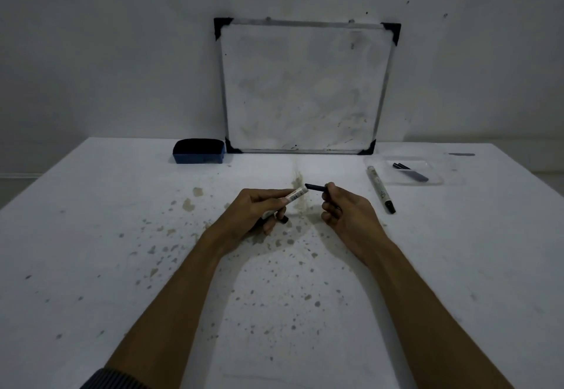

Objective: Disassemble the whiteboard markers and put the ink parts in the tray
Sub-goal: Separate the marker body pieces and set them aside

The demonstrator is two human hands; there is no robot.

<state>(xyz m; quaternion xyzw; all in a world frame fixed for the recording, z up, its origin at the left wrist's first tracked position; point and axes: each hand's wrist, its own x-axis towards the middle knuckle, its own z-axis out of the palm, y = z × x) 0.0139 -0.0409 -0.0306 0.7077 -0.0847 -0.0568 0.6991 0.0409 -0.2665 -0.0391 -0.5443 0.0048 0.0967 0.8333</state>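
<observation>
My left hand [253,210] grips a white marker barrel [295,194], its open end pointing up and right; a small black piece [282,219] shows under the fingers. My right hand [345,210] pinches a dark ink part [316,187], whose free end sits just clear of the barrel's mouth. Another whole marker [380,188] with a black cap lies on the table to the right. Behind it, a clear plastic tray [439,179] holds two dark ink parts [410,172].
A small whiteboard [305,86] leans on the wall at the table's back edge. A blue eraser [199,151] sits left of it. The white table [122,251] is speckled with brown stains. A dark mark [461,154] lies beyond the tray.
</observation>
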